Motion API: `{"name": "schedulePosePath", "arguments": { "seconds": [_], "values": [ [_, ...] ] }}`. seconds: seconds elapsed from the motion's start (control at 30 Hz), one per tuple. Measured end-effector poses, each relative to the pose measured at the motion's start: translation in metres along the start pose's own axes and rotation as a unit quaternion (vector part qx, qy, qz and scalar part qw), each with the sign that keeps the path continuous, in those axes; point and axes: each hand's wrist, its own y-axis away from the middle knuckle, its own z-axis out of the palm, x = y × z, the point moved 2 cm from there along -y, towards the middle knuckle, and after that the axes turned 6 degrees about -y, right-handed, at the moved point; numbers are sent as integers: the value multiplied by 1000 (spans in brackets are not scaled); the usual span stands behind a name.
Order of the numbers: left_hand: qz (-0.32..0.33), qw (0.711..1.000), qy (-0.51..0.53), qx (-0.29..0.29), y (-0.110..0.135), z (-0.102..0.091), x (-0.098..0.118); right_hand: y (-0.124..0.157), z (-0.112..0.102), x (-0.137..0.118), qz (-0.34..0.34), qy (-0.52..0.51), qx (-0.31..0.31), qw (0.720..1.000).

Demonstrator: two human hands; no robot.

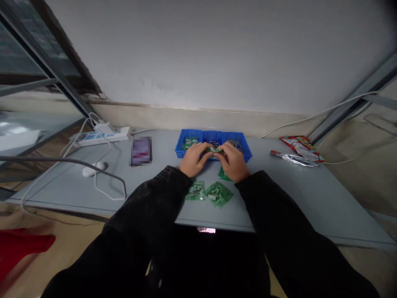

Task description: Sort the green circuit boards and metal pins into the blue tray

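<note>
Crosswise, circuit board (214, 150), left hand (194, 160), right hand (234, 162)

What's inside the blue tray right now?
The blue tray holds green boards at left and small metal parts in the other compartments; the left hand and right hand hide what lies beneath them.

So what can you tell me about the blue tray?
The blue plastic tray is a shallow, open-topped bin split into three compartments in a row. Green packets lie in the left one, small metal parts in the right. It sits level on the grey table, with the left hand and right hand over its front edge.
</note>
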Motion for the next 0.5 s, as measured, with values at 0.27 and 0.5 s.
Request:
{"name": "schedulePosePath", "arguments": {
  "seconds": [0.27, 0.5],
  "values": [
    [-1, 1000, 1, 2, 1, 1, -1, 0, 0, 0, -3, 2, 0, 1000],
    [2, 1000, -2, 5, 0, 1, -1, 1, 0, 1, -7, 4, -1, 1000]
  ]
}}
